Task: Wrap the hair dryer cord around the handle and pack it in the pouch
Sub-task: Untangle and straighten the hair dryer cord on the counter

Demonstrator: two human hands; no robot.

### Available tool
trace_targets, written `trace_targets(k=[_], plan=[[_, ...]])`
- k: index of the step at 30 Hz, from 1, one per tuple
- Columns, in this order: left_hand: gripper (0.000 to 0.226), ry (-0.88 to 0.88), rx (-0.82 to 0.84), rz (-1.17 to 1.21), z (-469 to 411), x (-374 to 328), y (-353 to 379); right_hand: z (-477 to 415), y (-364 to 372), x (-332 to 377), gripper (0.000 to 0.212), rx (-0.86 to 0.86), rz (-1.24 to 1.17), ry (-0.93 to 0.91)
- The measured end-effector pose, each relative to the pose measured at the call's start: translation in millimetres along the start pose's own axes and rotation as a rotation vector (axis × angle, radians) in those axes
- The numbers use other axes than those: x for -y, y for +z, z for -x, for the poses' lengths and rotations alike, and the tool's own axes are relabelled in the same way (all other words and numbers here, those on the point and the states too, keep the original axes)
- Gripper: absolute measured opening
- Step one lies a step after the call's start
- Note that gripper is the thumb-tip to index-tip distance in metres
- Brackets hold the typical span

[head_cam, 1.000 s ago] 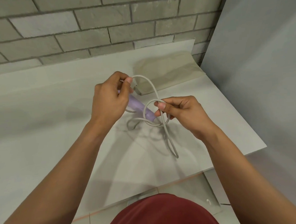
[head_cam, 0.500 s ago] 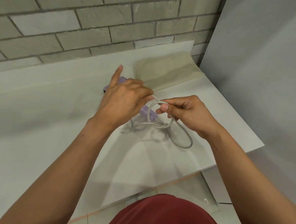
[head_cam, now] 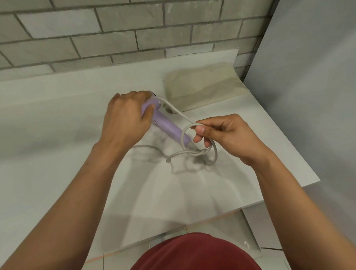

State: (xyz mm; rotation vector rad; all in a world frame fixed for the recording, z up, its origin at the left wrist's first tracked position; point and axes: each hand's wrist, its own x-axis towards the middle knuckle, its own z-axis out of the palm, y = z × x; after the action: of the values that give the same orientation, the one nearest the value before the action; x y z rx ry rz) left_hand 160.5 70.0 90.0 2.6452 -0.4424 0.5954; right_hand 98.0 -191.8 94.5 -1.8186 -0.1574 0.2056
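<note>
My left hand (head_cam: 126, 119) gripped the head of the hair dryer (head_cam: 166, 124) over the surface (head_cam: 48, 121). My right hand (head_cam: 224, 134) pinched a loose loop of cord (head_cam: 183, 138) at its lower end. I judged that the slack loop could slip off, since nothing pinned it. The pouch (head_cam: 203, 86) lay just behind.

A wall (head_cam: 126, 30) of grey brick with pale mortar lines runs behind the white counter (head_cam: 38, 125). A plain grey panel (head_cam: 319, 86) stands at the right. Pale floor tiles (head_cam: 118, 268) show below the counter's near edge.
</note>
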Motion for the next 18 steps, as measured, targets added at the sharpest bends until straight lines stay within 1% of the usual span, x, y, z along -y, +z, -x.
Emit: trace_targets(k=[2,3,6,8,10,12,14,16,18], plan=[[0.051,0.102,0.028,0.033,0.9,-6.1,2.3,-0.6,-1.0,-0.4,0.016,0.010,0.002,-0.008],[0.056,0.184,0.040,0.040,0.6,-10.4,2.6,-0.9,-1.4,-0.3,0.016,0.012,0.004,-0.012],[0.053,0.469,0.136,0.030,-2.6,-23.4,9.4,-2.7,-3.1,0.6,0.016,0.012,0.000,-0.024],[0.050,0.556,0.196,0.044,-2.2,-30.2,15.0,-3.1,-4.3,0.8,0.016,0.014,-0.013,-0.028],[0.044,0.572,0.136,0.023,-1.9,-32.7,18.9,-2.4,-5.5,-0.6,0.016,0.017,-0.028,-0.025],[0.036,0.550,0.017,-0.038,-2.4,-33.3,20.3,-2.1,-6.6,-3.4,0.016,-0.013,-0.036,-0.024],[0.037,0.501,-0.079,-0.056,-1.9,-37.1,19.1,-3.0,-8.0,-5.2,0.015,-0.059,-0.059,-0.022],[0.040,0.416,-0.153,-0.033,-0.3,-42.6,16.0,-4.2,-10.0,-6.6,0.016,-0.079,-0.081,-0.014],[0.038,0.287,-0.197,-0.006,0.5,-44.6,9.4,-4.5,-13.2,-9.5,0.018,-0.074,-0.088,-0.005]])
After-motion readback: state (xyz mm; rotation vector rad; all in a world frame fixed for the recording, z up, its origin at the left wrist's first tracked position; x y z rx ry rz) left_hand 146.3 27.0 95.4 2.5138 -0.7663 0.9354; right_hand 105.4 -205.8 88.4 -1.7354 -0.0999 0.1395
